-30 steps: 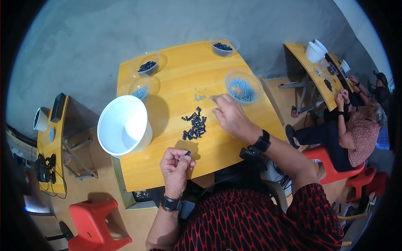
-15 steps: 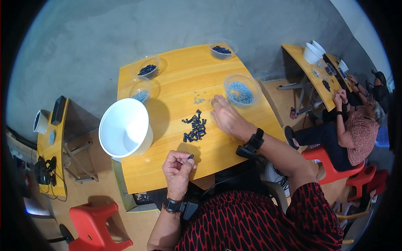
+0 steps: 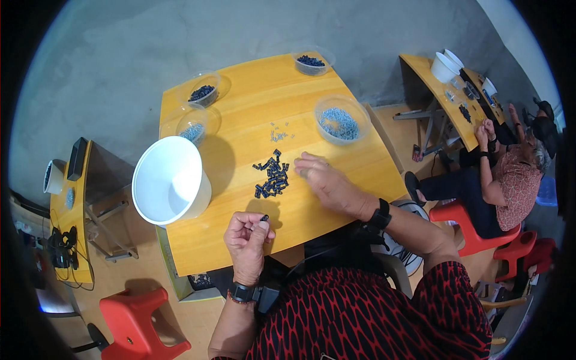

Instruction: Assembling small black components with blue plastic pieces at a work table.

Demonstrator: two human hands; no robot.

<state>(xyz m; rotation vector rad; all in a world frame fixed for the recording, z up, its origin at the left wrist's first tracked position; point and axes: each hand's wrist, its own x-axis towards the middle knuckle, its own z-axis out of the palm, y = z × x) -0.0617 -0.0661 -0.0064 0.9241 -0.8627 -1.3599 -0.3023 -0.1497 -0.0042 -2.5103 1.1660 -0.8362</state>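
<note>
Black piece in left hand grip: too small, possibly connector.

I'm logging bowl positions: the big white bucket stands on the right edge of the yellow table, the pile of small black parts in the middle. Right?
Not quite. In the head view the big white bucket stands on the left edge of the yellow table, not the right. The pile of small black parts does lie in the middle.

No packages, labels, signs or lit screens can be made out anywhere in view.
</note>
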